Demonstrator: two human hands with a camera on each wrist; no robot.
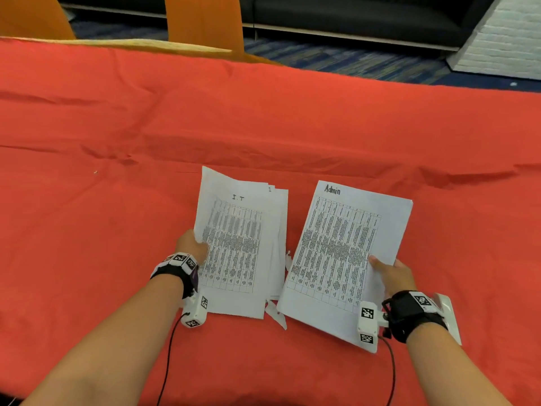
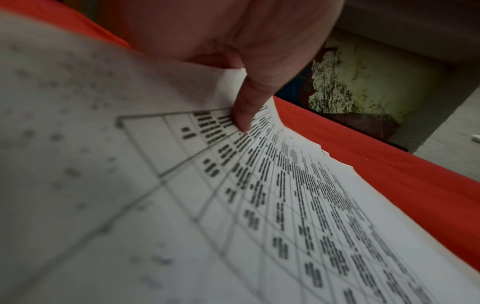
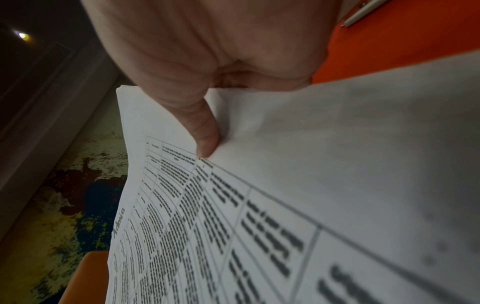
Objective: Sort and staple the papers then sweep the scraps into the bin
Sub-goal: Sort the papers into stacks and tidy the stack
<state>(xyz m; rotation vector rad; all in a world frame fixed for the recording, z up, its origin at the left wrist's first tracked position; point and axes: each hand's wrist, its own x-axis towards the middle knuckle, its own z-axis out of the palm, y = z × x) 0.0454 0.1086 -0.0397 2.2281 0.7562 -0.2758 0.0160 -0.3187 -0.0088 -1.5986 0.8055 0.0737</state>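
Observation:
Two sets of printed papers are held up over the red tablecloth [image 1: 263, 118]. My left hand [image 1: 191, 244] pinches the left edge of the uneven stack headed "I.T" [image 1: 237, 247], thumb on top, as the left wrist view shows on the same I.T stack [image 2: 259, 205]. My right hand [image 1: 392, 273] pinches the right edge of the stack headed "Admin" [image 1: 339, 253]; in the right wrist view the thumb presses on that Admin stack [image 3: 233, 205]. White torn scraps [image 1: 276, 313] lie on the cloth between and below the two stacks.
Orange chair backs [image 1: 205, 22] stand beyond the table's far edge, over patterned carpet. A metal pen [image 3: 363, 12] lies on the cloth behind my right hand. A white stapler-like object [image 1: 448, 315] shows by my right wrist. A tiny speck [image 1: 95, 172] lies at left.

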